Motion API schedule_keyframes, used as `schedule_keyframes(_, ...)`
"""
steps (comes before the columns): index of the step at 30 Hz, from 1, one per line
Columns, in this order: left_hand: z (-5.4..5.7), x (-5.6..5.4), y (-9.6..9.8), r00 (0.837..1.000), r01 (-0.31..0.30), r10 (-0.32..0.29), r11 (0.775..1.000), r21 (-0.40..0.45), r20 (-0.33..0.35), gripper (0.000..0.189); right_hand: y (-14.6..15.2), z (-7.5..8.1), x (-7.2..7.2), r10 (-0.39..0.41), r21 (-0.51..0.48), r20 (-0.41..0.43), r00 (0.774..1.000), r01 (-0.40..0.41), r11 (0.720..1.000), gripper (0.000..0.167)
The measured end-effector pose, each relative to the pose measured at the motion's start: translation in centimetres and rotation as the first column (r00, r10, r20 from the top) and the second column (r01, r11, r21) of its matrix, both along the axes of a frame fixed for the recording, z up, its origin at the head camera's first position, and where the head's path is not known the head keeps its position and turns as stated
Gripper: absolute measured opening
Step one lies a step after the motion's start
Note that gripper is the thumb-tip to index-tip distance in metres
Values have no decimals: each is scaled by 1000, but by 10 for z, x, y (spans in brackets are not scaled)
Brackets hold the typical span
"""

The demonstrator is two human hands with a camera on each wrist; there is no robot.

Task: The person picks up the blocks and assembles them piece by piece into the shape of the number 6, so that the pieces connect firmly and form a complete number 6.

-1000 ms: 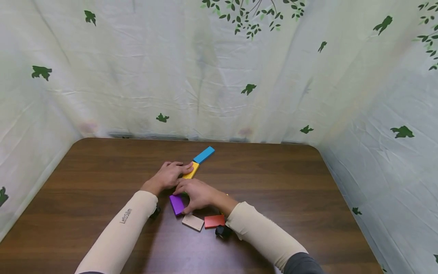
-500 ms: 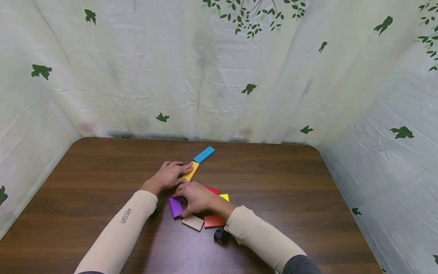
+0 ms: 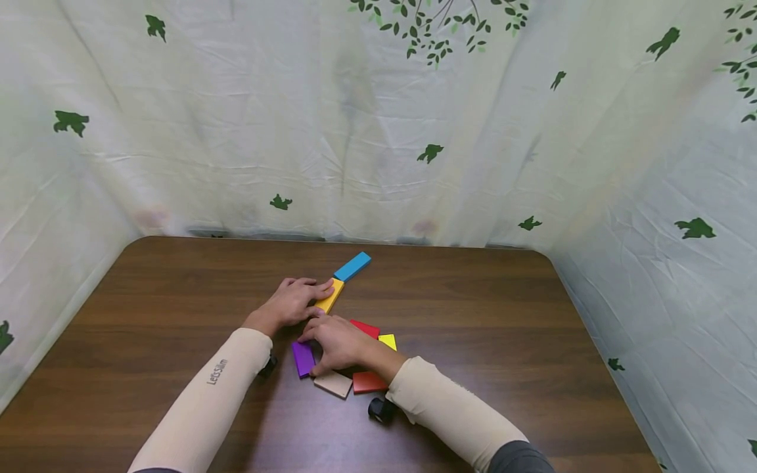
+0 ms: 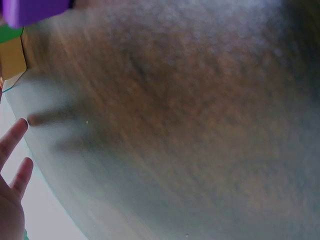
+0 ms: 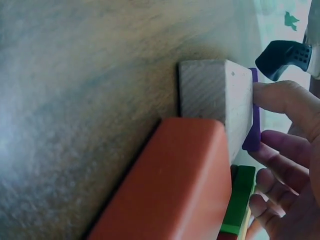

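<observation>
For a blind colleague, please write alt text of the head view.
A right hand holds a purple block while the left hand touches a yellow block. A blue block, a beige block and two red blocks lie nearby on the table.

Left hand [image 3: 294,303] and right hand [image 3: 340,341] bare; left arm sleeve [image 3: 192,414] (lower left of frame) cream, lettered "Let'sSlim" [image 3: 217,372] in dark print; right arm sleeve [image 3: 452,408] (lower right of centre) also cream, meeting a dark grey garment sleeve [image 3: 523,456] at bottom edge; black wrist camera [image 3: 382,410] near each cuff.
</observation>
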State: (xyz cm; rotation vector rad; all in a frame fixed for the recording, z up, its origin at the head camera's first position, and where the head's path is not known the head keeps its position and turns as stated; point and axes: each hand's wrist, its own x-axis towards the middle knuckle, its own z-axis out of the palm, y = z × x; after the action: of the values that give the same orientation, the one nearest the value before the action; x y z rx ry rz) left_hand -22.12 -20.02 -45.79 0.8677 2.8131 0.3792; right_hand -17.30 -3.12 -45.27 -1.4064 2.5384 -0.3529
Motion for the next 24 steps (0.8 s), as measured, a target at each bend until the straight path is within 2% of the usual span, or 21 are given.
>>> schedule_keyframes(7, 0, -2, 0, 1000, -5, 5, 1000, -5, 14, 58, -1, 1, 1, 3, -15, 30, 1000, -2, 1000, 54)
schedule_keyframes(24, -1, -1, 0, 1000, -14, 14, 1000, 4, 17, 58, -4, 0, 1, 14, -35, 36, 999, -13, 999, 51)
